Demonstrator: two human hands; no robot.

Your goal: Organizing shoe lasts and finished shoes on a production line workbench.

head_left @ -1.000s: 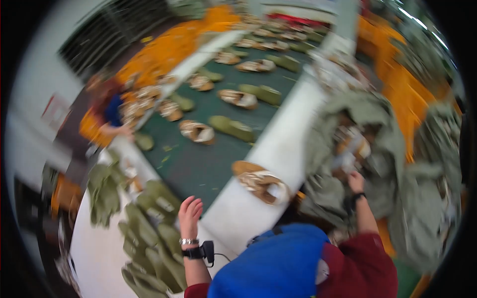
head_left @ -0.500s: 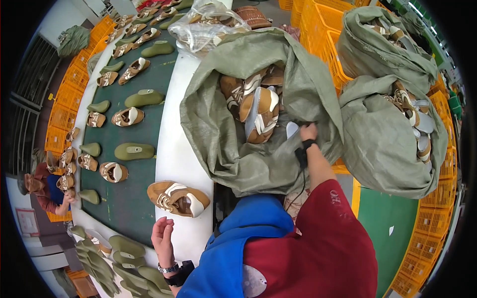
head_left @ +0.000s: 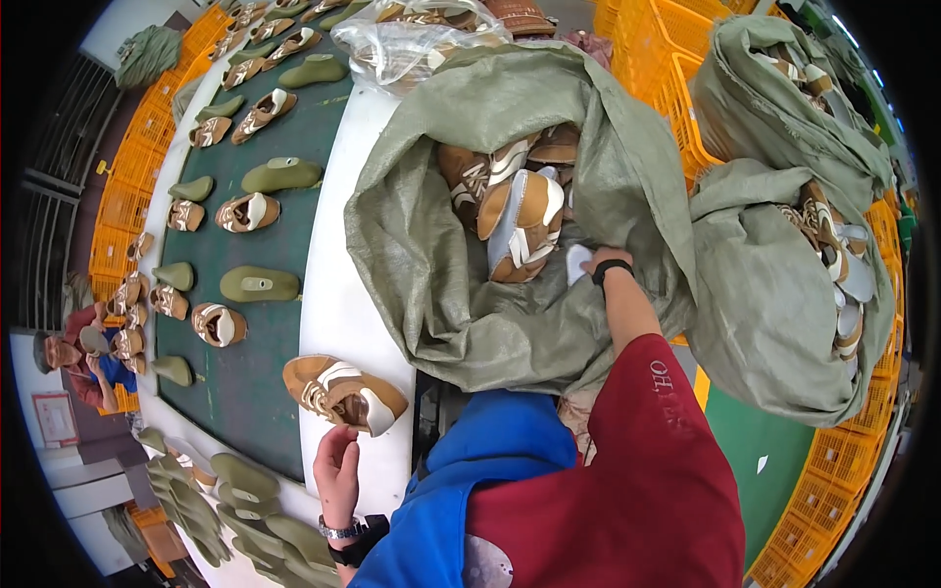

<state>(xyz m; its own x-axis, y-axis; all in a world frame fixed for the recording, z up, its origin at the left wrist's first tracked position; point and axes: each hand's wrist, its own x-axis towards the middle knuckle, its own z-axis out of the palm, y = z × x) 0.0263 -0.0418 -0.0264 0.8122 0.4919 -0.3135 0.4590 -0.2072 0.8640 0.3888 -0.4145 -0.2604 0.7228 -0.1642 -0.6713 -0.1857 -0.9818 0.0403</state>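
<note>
My right hand [head_left: 606, 261] reaches into a large green woven sack [head_left: 402, 284]. Its fingers close on the rounded end of a pale, flat piece [head_left: 578, 263]; the rest of that piece is hidden, and I cannot tell its kind. Beside it in the sack lie several brown-and-white sneakers [head_left: 524, 225]. My left hand [head_left: 338, 475] is at the white table edge, its fingertips pinched at the near side of a single brown sneaker [head_left: 345, 394] with white stripes and a white heel. That sneaker sits slightly tilted with its opening up.
A green belt [head_left: 235, 412] carries sneakers and olive shoe lasts [head_left: 260, 284]. More lasts [head_left: 245, 485] are heaped at lower left. Two other filled sacks [head_left: 765, 304] stand right, near orange crates [head_left: 833, 470]. Across the belt, a person [head_left: 83, 358] handles a shoe.
My left hand has moved up to the single sneaker, which has tilted a little. My right hand has shifted onto the pale piece. Belt items have moved slightly toward the top.
</note>
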